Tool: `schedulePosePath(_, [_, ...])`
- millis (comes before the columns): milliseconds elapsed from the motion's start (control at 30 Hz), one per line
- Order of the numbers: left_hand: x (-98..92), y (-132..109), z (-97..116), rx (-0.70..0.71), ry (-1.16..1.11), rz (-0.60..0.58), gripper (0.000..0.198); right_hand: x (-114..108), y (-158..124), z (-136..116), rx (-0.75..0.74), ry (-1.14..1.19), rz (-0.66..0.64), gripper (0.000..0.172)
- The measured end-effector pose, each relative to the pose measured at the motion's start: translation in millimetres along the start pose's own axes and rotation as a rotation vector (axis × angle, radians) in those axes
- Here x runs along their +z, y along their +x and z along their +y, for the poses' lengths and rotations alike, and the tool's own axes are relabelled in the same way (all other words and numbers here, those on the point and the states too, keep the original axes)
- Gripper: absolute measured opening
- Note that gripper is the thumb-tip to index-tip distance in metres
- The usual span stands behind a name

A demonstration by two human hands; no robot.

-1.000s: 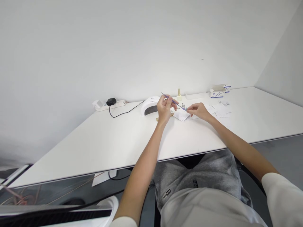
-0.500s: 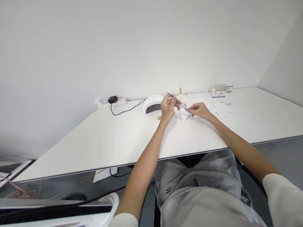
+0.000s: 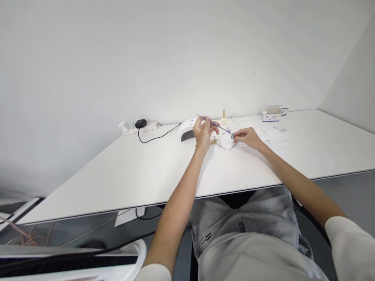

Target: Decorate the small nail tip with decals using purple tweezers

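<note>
Your left hand [image 3: 203,134] is closed around a thin purple stick [image 3: 213,124], which slants down to the right, its tip just beside a small teal piece [image 3: 232,136]. Your right hand [image 3: 247,137] pinches that piece between its fingertips, just above a white paper sheet [image 3: 225,143] lying on the worktop [image 3: 152,171]. Your hands are near each other but not touching. Behind your left hand sits a white domed lamp [image 3: 185,131], with a small bottle [image 3: 224,116] further back.
</note>
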State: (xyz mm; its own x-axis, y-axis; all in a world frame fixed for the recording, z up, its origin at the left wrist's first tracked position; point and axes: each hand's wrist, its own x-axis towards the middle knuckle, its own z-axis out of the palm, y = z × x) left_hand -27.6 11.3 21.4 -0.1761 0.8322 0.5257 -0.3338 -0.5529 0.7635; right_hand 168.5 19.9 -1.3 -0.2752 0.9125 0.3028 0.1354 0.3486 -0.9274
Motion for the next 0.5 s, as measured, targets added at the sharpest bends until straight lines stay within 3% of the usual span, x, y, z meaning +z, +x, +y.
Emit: schedulePosePath(500, [7.5,-7.7,1.3,-0.009,0.070,-0.056,0.040,0.2,-1.3,-1.7,-0.044,-0.074,0.022,0.016])
